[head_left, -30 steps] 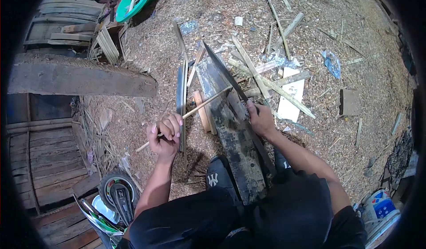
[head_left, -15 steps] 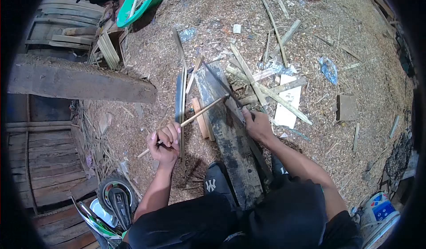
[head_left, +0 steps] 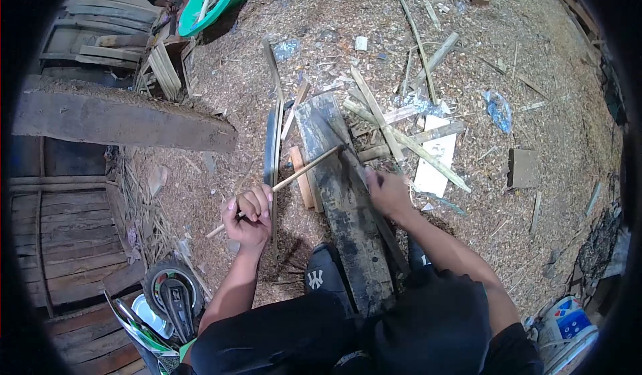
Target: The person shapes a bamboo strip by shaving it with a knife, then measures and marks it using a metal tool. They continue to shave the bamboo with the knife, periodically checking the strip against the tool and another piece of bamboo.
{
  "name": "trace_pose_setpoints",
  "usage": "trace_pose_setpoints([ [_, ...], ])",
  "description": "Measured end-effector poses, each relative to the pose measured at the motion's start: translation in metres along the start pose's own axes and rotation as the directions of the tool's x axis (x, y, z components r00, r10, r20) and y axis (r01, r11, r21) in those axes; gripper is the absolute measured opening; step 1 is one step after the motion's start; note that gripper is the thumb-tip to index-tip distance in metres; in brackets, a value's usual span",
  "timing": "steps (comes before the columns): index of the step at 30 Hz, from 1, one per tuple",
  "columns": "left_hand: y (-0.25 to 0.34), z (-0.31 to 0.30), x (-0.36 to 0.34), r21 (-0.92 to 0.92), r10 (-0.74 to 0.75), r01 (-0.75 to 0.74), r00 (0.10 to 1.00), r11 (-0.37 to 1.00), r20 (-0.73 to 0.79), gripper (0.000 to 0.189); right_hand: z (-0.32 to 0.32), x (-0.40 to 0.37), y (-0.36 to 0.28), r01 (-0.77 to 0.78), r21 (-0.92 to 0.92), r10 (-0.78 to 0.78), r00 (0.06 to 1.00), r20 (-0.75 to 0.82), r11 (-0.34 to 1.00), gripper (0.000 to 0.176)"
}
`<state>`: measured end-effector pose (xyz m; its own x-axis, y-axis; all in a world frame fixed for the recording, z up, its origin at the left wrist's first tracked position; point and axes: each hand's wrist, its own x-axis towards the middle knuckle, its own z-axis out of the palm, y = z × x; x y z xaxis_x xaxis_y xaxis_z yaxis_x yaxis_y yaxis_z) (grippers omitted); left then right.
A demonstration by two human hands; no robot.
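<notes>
Both hands are busy over a dark plank (head_left: 348, 208). The left hand (head_left: 249, 216) is clenched in a fist around a thin, pale bamboo stick (head_left: 304, 167), round and smooth. The stick slants up and to the right from the fist, and its far tip rests on the plank's top face. The right hand (head_left: 388, 191) is closed on what seems to be the handle of a long dark blade (head_left: 352, 159). The blade is too blurred to show its edge, but it lies across the plank beside the stick's tip.

The plank is long, blackened and rough-grained, and it runs away from the person's lap. A black shoe (head_left: 321, 278) with a white logo is planted just to the left of its near end. A small tan wooden block (head_left: 304, 181) lies against the plank's left side under the stick. Beside that, a thin dark strip (head_left: 271, 144) stands on edge.

The floor (head_left: 535, 54) is a thick bed of pale sawdust and shavings. Split bamboo slats (head_left: 401, 134) cross one another beyond the right hand, near a flat whitish board (head_left: 435, 164). A heavy weathered beam (head_left: 120, 121) lies to the left, and a green basin (head_left: 217, 0) sits at the top edge.
</notes>
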<state>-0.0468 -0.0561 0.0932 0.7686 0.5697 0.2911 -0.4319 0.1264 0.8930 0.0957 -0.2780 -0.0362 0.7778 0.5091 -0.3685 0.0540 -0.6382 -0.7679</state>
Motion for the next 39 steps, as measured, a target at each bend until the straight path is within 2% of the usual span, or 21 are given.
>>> trace_pose_setpoints([
  [2, 0.000, -0.001, 0.001, -0.029, -0.009, 0.009, 1.000, 1.000, -0.007, 0.046, 0.001, -0.001, 0.005, -0.063, 0.073, 0.066, 0.997, -0.037, 0.995, 0.054],
  [5, 0.000, 0.002, 0.001, -0.012, -0.001, 0.001, 1.000, 1.000, 0.007, 0.046, -0.019, -0.005, -0.008, -0.017, 0.090, 0.015, 1.000, 0.015, 0.996, 0.055],
  [7, 0.000, 0.002, -0.001, -0.008, 0.000, 0.000, 1.000, 1.000, -0.003, 0.045, -0.021, -0.008, -0.011, 0.072, 0.198, -0.063, 0.997, -0.051, 0.977, 0.056],
  [10, 0.001, 0.004, -0.002, -0.023, 0.005, -0.005, 1.000, 1.000, -0.005, 0.045, 0.004, -0.005, -0.001, 0.031, 0.005, -0.031, 0.992, -0.122, 0.999, 0.053],
  [14, -0.001, 0.001, -0.001, -0.024, -0.015, 0.014, 1.000, 1.000, -0.018, 0.045, -0.028, 0.002, -0.007, -0.068, 0.163, 0.059, 0.996, 0.060, 0.984, 0.055],
  [15, -0.001, 0.001, -0.003, -0.025, -0.008, 0.008, 1.000, 1.000, -0.022, 0.045, -0.023, -0.001, -0.007, 0.025, 0.272, -0.008, 0.998, -0.065, 0.962, 0.060],
  [16, 0.000, 0.000, -0.005, -0.023, -0.011, 0.011, 1.000, 1.000, -0.028, 0.045, -0.018, -0.002, -0.004, 0.022, 0.271, -0.006, 0.998, -0.058, 0.962, 0.060],
  [18, 0.000, 0.002, -0.003, -0.011, -0.001, 0.001, 1.000, 1.000, -0.019, 0.045, 0.000, 0.002, 0.013, 0.201, 0.188, -0.166, 0.968, -0.188, 0.961, 0.064],
  [20, 0.000, -0.002, -0.002, -0.034, -0.007, 0.006, 1.000, 0.999, -0.019, 0.045, 0.015, 0.006, 0.027, 0.241, 0.074, -0.216, 0.943, -0.252, 0.968, 0.065],
  [22, -0.003, -0.003, -0.001, -0.052, -0.021, 0.020, 1.000, 0.998, -0.020, 0.045, -0.013, 0.003, 0.010, -0.056, 0.173, 0.058, 0.998, -0.007, 0.983, 0.064],
  [24, -0.002, -0.003, -0.001, -0.047, -0.013, 0.013, 1.000, 0.999, -0.015, 0.045, -0.012, 0.002, 0.013, -0.074, 0.203, 0.079, 0.997, -0.015, 0.976, 0.064],
  [26, -0.002, -0.004, -0.004, -0.059, 0.005, -0.007, 0.999, 0.998, -0.044, 0.042, -0.005, 0.002, 0.017, 0.105, 0.423, -0.046, 0.988, -0.149, 0.900, 0.065],
  [27, -0.001, -0.003, -0.003, -0.044, 0.011, -0.012, 1.000, 0.999, -0.026, 0.042, -0.011, 0.000, 0.011, 0.144, 0.279, -0.115, 0.986, -0.118, 0.949, 0.061],
  [28, -0.001, -0.001, -0.001, -0.032, 0.020, -0.020, 1.000, 0.999, -0.005, 0.043, -0.004, 0.001, 0.018, 0.149, 0.275, -0.118, 0.985, -0.127, 0.950, 0.061],
  [30, -0.002, 0.001, 0.002, -0.035, 0.015, -0.016, 1.000, 0.999, -0.007, 0.043, 0.018, 0.006, 0.038, 0.167, -0.009, -0.166, 0.970, -0.178, 0.986, 0.056],
  [31, -0.002, 0.000, -0.001, -0.022, -0.008, 0.008, 1.000, 1.000, -0.020, 0.044, -0.010, 0.000, 0.011, 0.053, 0.190, -0.047, 0.998, -0.037, 0.980, 0.054],
  [32, -0.001, -0.001, -0.003, -0.014, -0.019, 0.018, 1.000, 1.000, -0.023, 0.044, -0.010, -0.003, 0.009, 0.044, 0.196, -0.040, 0.999, -0.027, 0.980, 0.054],
  [34, 0.000, 0.003, -0.003, -0.009, -0.005, 0.005, 1.000, 1.000, -0.006, 0.044, -0.010, -0.005, 0.007, 0.155, 0.330, -0.109, 0.982, -0.156, 0.931, 0.057],
  [36, 0.000, 0.002, -0.003, -0.002, -0.005, 0.005, 1.000, 1.000, -0.028, 0.045, 0.003, -0.001, 0.020, 0.210, 0.281, -0.165, 0.971, -0.175, 0.937, 0.057],
  [38, -0.002, -0.001, -0.003, -0.033, -0.026, 0.024, 0.998, 0.999, -0.059, 0.045, 0.008, 0.002, 0.024, 0.008, 0.061, -0.003, 0.997, -0.079, 0.998, 0.056],
  [39, -0.002, -0.001, -0.002, -0.034, -0.028, 0.026, 0.998, 0.999, -0.057, 0.045, -0.002, 0.002, 0.018, -0.034, 0.136, 0.040, 0.998, -0.044, 0.990, 0.057],
])
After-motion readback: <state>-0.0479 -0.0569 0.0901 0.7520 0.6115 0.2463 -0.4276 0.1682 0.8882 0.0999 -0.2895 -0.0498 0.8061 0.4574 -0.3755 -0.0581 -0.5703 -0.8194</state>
